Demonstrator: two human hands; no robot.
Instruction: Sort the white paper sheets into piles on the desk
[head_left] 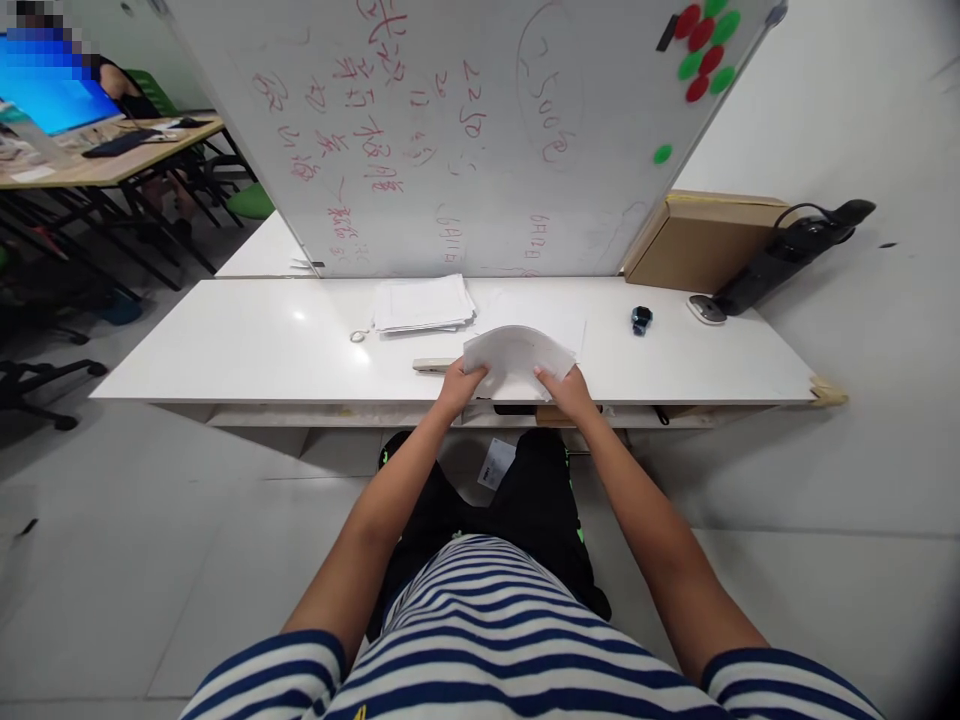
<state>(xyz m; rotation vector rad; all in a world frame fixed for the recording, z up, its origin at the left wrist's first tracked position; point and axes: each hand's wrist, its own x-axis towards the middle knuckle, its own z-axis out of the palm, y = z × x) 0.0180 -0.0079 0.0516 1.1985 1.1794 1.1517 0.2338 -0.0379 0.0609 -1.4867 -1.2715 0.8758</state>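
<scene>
Between my two hands I hold white paper sheets (519,352), which bow upward in the middle at the front of the white desk (247,350). My left hand (459,386) grips the left edge, with its thumb on top. At the right edge my right hand (564,388) pinches the same sheets, thumb on top as well. A pale stapler (433,366) lies just left of my left hand, partly hidden behind it. Behind the held sheets rests a stack of white paper (424,303). A small ring-shaped object (358,336) sits left of that stack.
A whiteboard (465,140) with red writing and magnets stands at the desk's back. To the right are a dark blue watch-like object (641,320), a computer mouse (706,309), a black bottle (795,250) and a cardboard box (701,240). A person (124,85) sits at another table, far left.
</scene>
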